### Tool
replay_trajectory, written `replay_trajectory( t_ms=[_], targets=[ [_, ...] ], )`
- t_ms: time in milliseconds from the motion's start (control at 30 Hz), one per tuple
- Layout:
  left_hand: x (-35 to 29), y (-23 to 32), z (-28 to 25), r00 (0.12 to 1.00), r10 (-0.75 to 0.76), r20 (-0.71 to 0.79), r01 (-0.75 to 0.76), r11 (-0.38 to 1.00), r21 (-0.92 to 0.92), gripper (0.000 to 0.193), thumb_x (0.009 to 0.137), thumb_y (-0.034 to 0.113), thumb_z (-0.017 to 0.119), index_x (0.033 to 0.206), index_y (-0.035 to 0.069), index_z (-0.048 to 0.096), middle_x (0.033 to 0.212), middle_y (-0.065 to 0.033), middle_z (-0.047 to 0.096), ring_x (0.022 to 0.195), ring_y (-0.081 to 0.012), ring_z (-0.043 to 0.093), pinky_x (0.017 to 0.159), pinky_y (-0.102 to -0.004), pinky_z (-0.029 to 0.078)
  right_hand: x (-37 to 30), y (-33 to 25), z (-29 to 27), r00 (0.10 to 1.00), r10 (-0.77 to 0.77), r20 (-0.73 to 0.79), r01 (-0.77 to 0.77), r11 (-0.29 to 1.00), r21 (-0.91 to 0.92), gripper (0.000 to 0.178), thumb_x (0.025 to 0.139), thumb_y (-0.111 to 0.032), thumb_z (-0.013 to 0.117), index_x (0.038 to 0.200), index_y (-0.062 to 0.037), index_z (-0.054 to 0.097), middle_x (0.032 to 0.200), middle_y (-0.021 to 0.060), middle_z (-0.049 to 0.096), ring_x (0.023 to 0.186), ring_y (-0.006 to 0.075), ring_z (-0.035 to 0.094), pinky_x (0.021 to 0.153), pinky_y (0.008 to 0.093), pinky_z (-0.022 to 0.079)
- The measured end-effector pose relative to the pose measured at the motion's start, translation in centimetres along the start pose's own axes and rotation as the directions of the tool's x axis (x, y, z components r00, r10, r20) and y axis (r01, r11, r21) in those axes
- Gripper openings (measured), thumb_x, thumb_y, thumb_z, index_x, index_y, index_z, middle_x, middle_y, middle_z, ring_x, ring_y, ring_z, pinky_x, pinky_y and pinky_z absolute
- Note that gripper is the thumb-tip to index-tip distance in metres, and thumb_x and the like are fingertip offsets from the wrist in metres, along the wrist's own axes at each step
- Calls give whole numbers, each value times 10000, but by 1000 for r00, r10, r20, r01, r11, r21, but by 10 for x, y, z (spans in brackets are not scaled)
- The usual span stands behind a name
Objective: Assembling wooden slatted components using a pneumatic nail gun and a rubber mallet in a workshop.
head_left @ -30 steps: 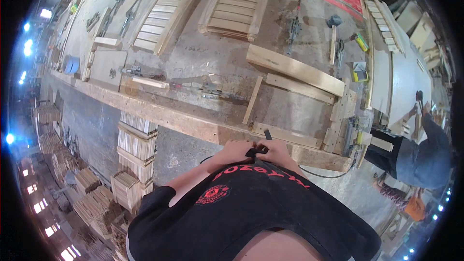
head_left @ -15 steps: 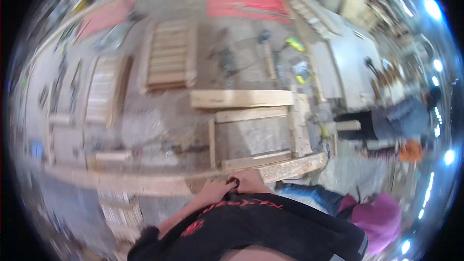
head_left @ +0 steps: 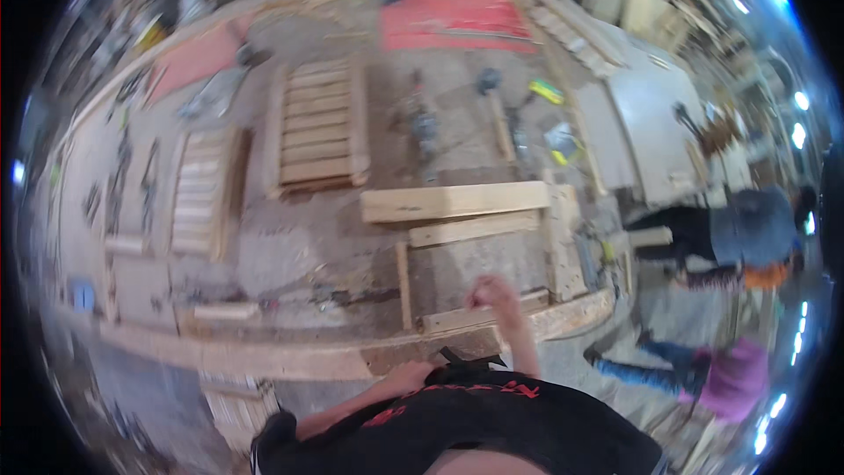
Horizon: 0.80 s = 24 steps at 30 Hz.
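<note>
My right hand (head_left: 495, 294) is raised over the near part of a wooden frame, its fingers curled closed and slightly blurred; what they hold, if anything, is hidden. Close to my waist, my left hand (head_left: 410, 378) rests against a black, pointed piece of cloth (head_left: 459, 359), with its fingers largely hidden. The frame lies flat at the table's near edge: a far slat (head_left: 475, 229), a thin left slat (head_left: 404, 285), a near slat (head_left: 448, 320) and a wide right board (head_left: 565, 251). Beyond it lies a thick pale plank (head_left: 453, 201).
Two slatted wooden panels (head_left: 316, 127) (head_left: 200, 192) lie to the left. A hammer (head_left: 498, 119) and a yellow-green tool (head_left: 547, 91) lie farther off. Red sheets (head_left: 457, 19) are at the far edge. A person in purple (head_left: 737, 378) and one in grey (head_left: 749, 224) stand at right.
My right hand has left my waist and moved forward and right over the frame. My left hand has stayed at the black cloth. The view has shifted, and the person in purple shows more fully.
</note>
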<state>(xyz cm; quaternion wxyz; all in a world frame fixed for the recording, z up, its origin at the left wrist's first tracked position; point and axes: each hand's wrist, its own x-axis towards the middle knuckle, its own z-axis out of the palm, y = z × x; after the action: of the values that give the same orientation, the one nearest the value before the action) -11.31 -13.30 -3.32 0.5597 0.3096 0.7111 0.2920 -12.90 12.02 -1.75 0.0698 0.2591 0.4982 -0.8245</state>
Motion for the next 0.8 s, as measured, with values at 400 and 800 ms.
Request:
replay_trajectory(
  t_ms=[400, 800],
  targets=[
    [20, -44, -20, 984, 153, -95, -179, 866, -466, 785, 725, 301, 784, 1399, 92, 441, 1025, -193, 658, 915, -298, 642, 831, -388, 499, 386, 34, 169, 964, -258, 58, 166, 422, -891, 661, 805, -540, 709, 1145, 14, 590, 1006, 158, 679, 825, 252, 691, 653, 332, 567],
    [23, -24, -20, 972, 228, -52, -228, 871, -435, 303, 828, 259, 627, 984, -1, 632, 922, -234, 663, 865, -357, 654, 765, -425, 461, 420, 11, 223, 993, -92, 73, 92, 226, -970, 554, 699, -405, 807, 928, 82, 677, 970, 208, 695, 862, 345, 691, 755, 420, 552]
  ],
)
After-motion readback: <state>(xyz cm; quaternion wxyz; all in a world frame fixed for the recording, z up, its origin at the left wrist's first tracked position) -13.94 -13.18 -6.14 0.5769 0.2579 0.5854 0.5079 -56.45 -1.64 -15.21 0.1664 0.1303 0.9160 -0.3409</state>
